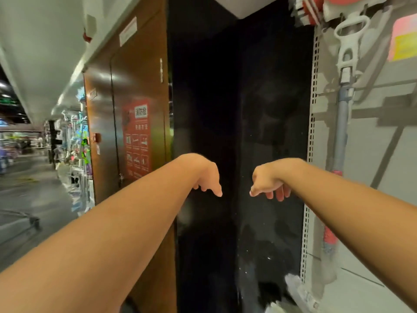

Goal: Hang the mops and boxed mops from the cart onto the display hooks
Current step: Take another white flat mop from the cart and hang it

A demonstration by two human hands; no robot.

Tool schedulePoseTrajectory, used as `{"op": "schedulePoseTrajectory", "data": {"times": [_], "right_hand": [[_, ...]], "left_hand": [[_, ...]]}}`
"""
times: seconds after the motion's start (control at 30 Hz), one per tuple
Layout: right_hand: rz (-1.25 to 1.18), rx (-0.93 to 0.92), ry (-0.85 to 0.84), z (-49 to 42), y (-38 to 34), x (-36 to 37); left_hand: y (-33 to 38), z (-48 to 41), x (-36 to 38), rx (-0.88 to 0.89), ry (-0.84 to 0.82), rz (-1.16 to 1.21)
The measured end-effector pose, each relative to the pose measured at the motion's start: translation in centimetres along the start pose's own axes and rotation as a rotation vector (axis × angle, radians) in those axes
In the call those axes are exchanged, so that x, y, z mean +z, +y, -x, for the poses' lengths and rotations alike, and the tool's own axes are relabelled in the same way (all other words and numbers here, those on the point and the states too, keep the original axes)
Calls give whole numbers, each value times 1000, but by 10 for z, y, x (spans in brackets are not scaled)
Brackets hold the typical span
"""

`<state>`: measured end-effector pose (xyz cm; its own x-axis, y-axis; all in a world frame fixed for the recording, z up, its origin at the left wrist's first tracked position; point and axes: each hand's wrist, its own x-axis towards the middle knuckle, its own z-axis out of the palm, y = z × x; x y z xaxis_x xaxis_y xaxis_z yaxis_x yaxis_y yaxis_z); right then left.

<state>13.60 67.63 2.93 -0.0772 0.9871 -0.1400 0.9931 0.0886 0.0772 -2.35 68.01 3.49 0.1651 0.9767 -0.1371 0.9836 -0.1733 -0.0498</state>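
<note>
Both my arms are stretched forward in front of a black pillar [237, 109]. My left hand [208, 177] hangs from a bent wrist with loosely drooping fingers and holds nothing. My right hand [268, 182] hangs the same way, about a hand's width to the right, also holding nothing. One mop [344, 114] with a white looped handle and grey pole hangs on the white display panel [370, 154] at the right, beyond my right forearm. Its pole carries red bands lower down. The cart's frame [27, 222] shows at the far left edge, blurred.
A brown wooden cabinet door with a red fire-hydrant notice [136, 138] stands left of the pillar. A perforated white upright [312, 132] borders the display panel. Red and white goods [316, 7] hang at the top right. An aisle with racks of merchandise [76, 143] runs off to the left.
</note>
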Motion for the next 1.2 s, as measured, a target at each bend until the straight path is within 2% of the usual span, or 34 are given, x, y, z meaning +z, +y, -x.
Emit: {"op": "schedulePoseTrajectory", "data": {"times": [0.3,0.67,1.0,1.2], "right_hand": [[-58,-233,-56,54,-157,39],[-18,-494,-129,142,-332,97],[88,-737,-209,163,-435,147],[161,-922,-194,160,-482,178]], "left_hand": [[-138,121,70,-184,10,-63],[-234,289,155,-381,-124,-85],[-294,358,224,-590,-216,23],[-323,373,269,-736,-267,69]]}}
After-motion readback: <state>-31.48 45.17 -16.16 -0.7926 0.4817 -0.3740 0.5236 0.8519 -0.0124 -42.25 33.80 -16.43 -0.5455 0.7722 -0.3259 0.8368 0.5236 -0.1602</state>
